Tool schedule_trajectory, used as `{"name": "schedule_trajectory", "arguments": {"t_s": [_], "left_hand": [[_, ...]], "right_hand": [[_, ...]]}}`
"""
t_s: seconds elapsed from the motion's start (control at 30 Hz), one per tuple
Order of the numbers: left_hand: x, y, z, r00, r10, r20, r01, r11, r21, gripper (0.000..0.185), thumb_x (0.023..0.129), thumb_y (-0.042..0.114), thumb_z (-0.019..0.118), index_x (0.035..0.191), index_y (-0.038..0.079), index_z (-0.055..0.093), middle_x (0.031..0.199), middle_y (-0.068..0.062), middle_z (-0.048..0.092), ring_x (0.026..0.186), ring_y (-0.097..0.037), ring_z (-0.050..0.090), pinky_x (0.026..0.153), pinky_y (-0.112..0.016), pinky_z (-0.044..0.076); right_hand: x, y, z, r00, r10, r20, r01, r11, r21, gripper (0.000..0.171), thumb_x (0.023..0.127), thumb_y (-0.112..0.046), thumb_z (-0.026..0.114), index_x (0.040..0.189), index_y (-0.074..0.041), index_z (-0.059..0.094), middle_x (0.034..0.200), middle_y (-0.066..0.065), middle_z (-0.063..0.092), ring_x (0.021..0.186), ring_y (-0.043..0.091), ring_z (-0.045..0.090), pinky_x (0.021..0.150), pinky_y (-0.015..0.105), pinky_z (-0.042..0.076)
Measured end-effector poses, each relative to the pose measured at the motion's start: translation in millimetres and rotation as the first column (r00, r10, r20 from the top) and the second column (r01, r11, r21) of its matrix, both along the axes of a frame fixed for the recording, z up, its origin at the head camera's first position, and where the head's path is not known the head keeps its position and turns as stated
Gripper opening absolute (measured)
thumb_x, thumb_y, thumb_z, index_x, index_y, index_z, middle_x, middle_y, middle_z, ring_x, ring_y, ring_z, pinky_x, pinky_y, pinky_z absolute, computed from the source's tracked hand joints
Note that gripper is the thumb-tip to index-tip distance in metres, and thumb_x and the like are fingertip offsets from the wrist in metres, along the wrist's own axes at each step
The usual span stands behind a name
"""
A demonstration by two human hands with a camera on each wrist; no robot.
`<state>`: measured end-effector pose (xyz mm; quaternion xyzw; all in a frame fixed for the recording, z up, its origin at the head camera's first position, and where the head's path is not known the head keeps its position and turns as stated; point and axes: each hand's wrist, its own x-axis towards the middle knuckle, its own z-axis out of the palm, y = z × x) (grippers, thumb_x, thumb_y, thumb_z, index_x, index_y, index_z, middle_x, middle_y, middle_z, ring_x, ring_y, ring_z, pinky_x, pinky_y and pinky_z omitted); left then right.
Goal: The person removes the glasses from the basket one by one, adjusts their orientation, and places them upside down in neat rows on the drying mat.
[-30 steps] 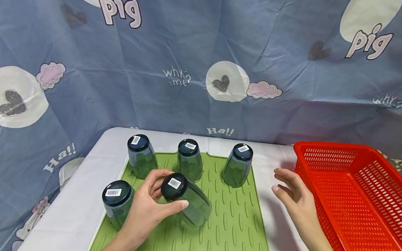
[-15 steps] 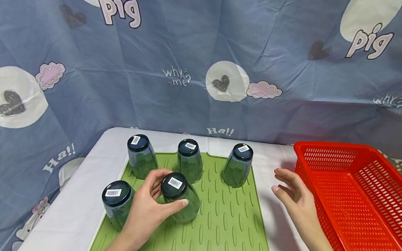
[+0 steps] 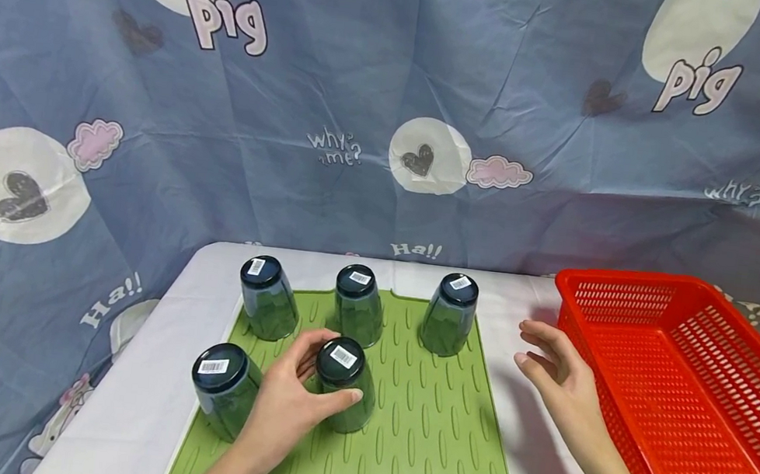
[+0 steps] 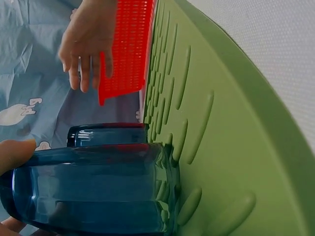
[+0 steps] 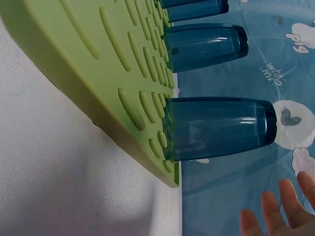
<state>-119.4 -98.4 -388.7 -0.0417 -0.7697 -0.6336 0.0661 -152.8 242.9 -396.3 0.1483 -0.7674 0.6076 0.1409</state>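
A blue cartoon-print cloth (image 3: 382, 96) hangs behind the white table (image 3: 144, 390) I am watching, and a ribbed green mat (image 3: 427, 438) lies on that table as my landmark. On the mat's near middle stands the held cup (image 3: 344, 384), a dark blue tumbler turned mouth down with a barcode sticker on its base; my left hand (image 3: 283, 410) wraps it from the near left side, thumb across its front and fingers curled round the back. From the left wrist view its rim sits flat on the mat. At the mat's near left corner stands another inverted cup (image 3: 222, 387), just beside that hand. Along the mat's far edge stand three more inverted cups (image 3: 358, 305) in a row. My right hand (image 3: 557, 374) hovers off the mat's right edge, fingers spread and relaxed, gripping nothing. Beyond it, right of the mat, sits a red perforated basket (image 3: 687, 381).
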Motion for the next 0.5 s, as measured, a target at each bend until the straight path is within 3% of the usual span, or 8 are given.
{"name": "schedule_trajectory", "arguments": {"t_s": [0.2, 0.5], "left_hand": [[0.6, 1.1, 1.0, 1.0, -0.005, 0.004, 0.006, 1.0, -0.029, 0.065, 0.064, 0.012, 0.092, 0.12, 0.024, 0.062, 0.112, 0.003, 0.068, 0.111, -0.013, 0.059, 0.103, -0.039, 0.043], [0.7, 1.1, 0.3, 1.0, -0.017, -0.009, 0.017, 1.0, -0.021, 0.064, 0.065, 0.014, 0.093, 0.12, 0.024, 0.062, 0.112, 0.003, 0.067, 0.11, -0.011, 0.059, 0.102, -0.036, 0.044]], "right_hand": [[-0.2, 0.5, -0.4, 1.0, -0.003, -0.006, 0.003, 1.0, 0.006, 0.04, 0.096, -0.001, 0.06, 0.135, 0.001, 0.051, 0.131, 0.01, 0.055, 0.12, 0.017, 0.053, 0.094, 0.019, 0.047], [-0.8, 0.7, -0.5, 1.0, -0.004, -0.023, 0.004, 1.0, 0.01, 0.039, 0.096, 0.0, 0.06, 0.134, 0.002, 0.051, 0.131, 0.01, 0.055, 0.119, 0.016, 0.054, 0.093, 0.019, 0.048]]}}
